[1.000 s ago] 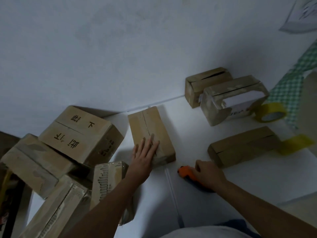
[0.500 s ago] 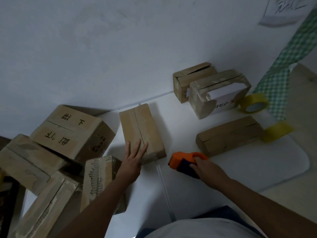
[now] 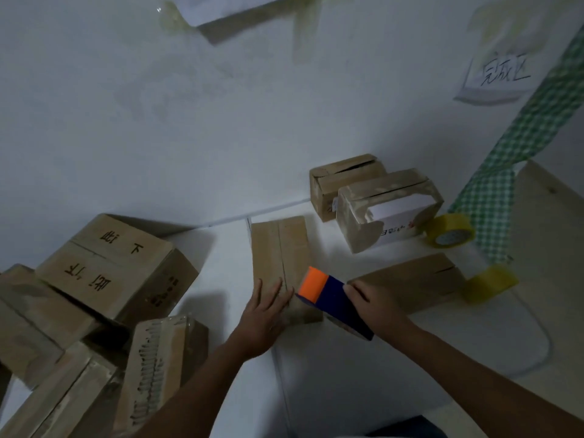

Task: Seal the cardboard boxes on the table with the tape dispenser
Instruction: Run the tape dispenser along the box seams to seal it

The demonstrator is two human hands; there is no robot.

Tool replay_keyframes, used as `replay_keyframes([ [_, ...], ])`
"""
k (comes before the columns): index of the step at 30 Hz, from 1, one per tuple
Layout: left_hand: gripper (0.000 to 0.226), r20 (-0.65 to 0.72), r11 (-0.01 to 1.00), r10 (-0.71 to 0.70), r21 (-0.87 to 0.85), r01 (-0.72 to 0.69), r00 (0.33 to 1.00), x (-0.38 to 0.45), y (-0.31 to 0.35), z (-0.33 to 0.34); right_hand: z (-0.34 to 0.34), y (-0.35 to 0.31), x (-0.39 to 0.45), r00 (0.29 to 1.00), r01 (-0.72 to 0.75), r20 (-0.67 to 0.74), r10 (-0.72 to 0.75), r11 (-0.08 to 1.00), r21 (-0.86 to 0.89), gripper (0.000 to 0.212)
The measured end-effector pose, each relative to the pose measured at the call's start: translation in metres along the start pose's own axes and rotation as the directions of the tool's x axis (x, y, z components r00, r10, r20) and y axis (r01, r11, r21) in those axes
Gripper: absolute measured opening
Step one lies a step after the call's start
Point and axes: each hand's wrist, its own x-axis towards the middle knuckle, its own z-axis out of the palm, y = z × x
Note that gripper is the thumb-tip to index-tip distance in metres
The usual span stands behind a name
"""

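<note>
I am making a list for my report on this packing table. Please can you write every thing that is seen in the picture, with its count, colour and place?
box under the hands: 1, brown, table centre
flat box: 1, brown, right of centre
boxes by the wall: 2, brown, back right; the front one shows a white side
piled boxes: about 5, brown, left
tape rolls: 2, yellow, right
tape dispenser: 1, orange and dark blue, at the near end of the centre box
paper sign: 1, white, wall at upper right
checked strip: 1, green and white, right
left hand: flat on centre box
right hand: grips the dispenser
</note>
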Motion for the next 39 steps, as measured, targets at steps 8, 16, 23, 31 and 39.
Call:
replay_keyframes([
  [8,0.047,0.486,-0.022,-0.508,-0.833,0.554,0.711,0.030,0.061,-0.065,-0.012,-0.015,0.007,0.996,0.076,0.051,-0.070,0.990,-0.120,0.038],
  [16,0.024,0.588,-0.240,-0.389,-0.808,0.538,0.709,0.030,0.065,-0.077,-0.015,-0.015,0.014,0.990,0.125,0.092,-0.109,0.973,-0.195,0.036],
  [23,0.021,0.503,-0.136,-0.491,-0.851,0.508,0.712,0.025,0.072,-0.072,-0.018,-0.023,0.017,0.985,0.144,0.133,-0.110,0.950,-0.278,0.045],
  [31,0.016,0.379,-0.094,-0.601,-0.908,0.409,0.704,0.011,0.083,-0.069,-0.021,-0.035,0.023,0.972,0.217,0.189,-0.136,0.829,-0.516,0.057],
  [39,0.011,0.357,-0.206,-0.823,-0.913,0.353,0.442,-0.043,0.012,-0.064,-0.071,-0.005,0.032,0.975,0.187,0.220,-0.029,0.639,-0.746,0.053],
])
